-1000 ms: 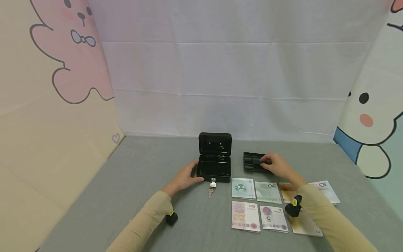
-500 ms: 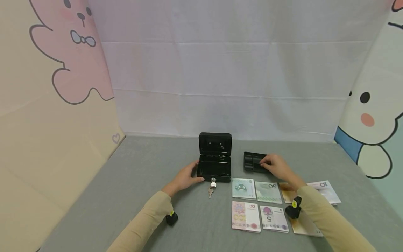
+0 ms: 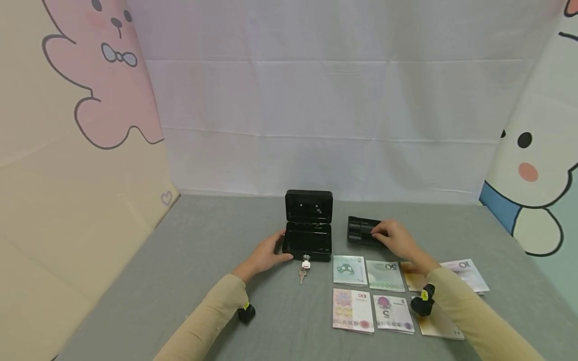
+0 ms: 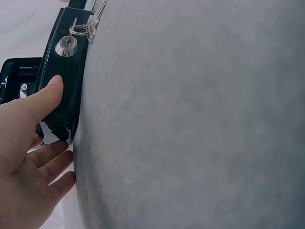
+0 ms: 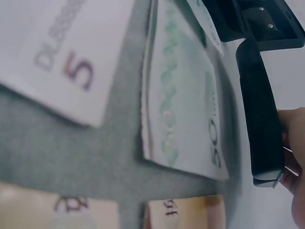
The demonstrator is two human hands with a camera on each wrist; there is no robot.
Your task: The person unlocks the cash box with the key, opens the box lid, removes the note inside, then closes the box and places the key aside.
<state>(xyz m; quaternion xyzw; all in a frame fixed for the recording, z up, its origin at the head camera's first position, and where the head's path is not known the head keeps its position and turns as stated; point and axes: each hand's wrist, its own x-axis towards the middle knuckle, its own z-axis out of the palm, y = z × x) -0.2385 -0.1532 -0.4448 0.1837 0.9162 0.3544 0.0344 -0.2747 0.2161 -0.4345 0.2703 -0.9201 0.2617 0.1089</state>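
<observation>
A small black cash box (image 3: 307, 241) stands with its lid raised, a key (image 3: 303, 275) in its front lock. At its left front corner, my left hand (image 3: 266, 254) holds it, thumb on the front face and fingers around the side, as the left wrist view (image 4: 47, 102) shows. To the right, a black compartment tray (image 3: 356, 230) is pinched by my right hand (image 3: 395, 238) near its right end. In the right wrist view, the tray (image 5: 259, 114) is edge-on, and part of the right hand is cut off.
Folded stacks of banknotes (image 3: 353, 311) lie in two rows at front right; the right sleeve covers some. The 50 note stack (image 3: 385, 276) is just in front of the tray. Grey cloth covers the table (image 3: 180, 281); a white curtain (image 3: 271, 125) hangs behind it.
My right hand and the tray have shifted slightly left, towards the cash box. The left hand and the cash box have stayed in place.
</observation>
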